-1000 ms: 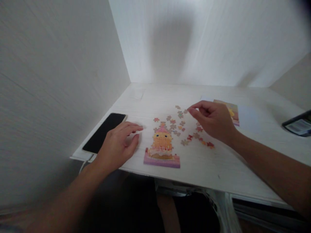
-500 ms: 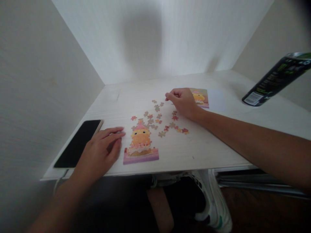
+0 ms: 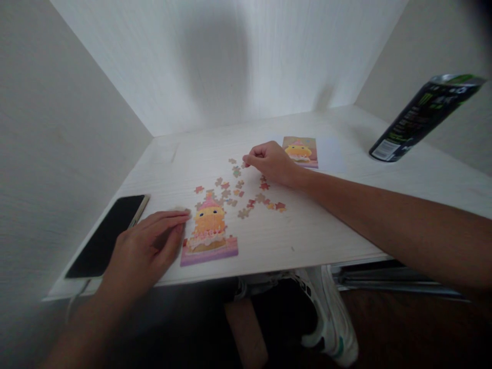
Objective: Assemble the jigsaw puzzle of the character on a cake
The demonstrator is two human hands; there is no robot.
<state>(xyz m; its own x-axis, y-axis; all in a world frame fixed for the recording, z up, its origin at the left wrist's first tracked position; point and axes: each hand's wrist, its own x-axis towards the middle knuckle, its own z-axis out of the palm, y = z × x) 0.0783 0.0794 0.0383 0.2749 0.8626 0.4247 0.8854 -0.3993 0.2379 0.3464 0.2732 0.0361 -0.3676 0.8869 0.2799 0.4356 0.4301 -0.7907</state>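
A partly joined jigsaw puzzle [image 3: 209, 233] lies near the table's front edge, showing a yellow figure with a pink hat above a purple bottom strip. Just left of it my left hand [image 3: 148, 246] rests on the table, fingers stretched out and fingertips beside the puzzle's edge. Beyond it, my right hand [image 3: 269, 161] is closed in a pinch at a small puzzle piece [image 3: 243, 165], which the fingertips partly hide. Several loose pieces, grey-brown, red and yellow, are scattered between the puzzle and my right hand, among them a grey-brown puzzle piece [image 3: 243, 213].
Behind my right wrist lies a picture card [image 3: 302, 151] of the same figure, beside a white sheet [image 3: 331, 154]. A dark drink can [image 3: 418, 123] stands at the right. At the left lies a phone [image 3: 107, 236] with a cable. Pale walls enclose the table on three sides.
The view has shifted, so the table's things appear further left. My right hand has moved slightly left, its pinched fingertips now at a loose piece. My left hand stays beside the puzzle.
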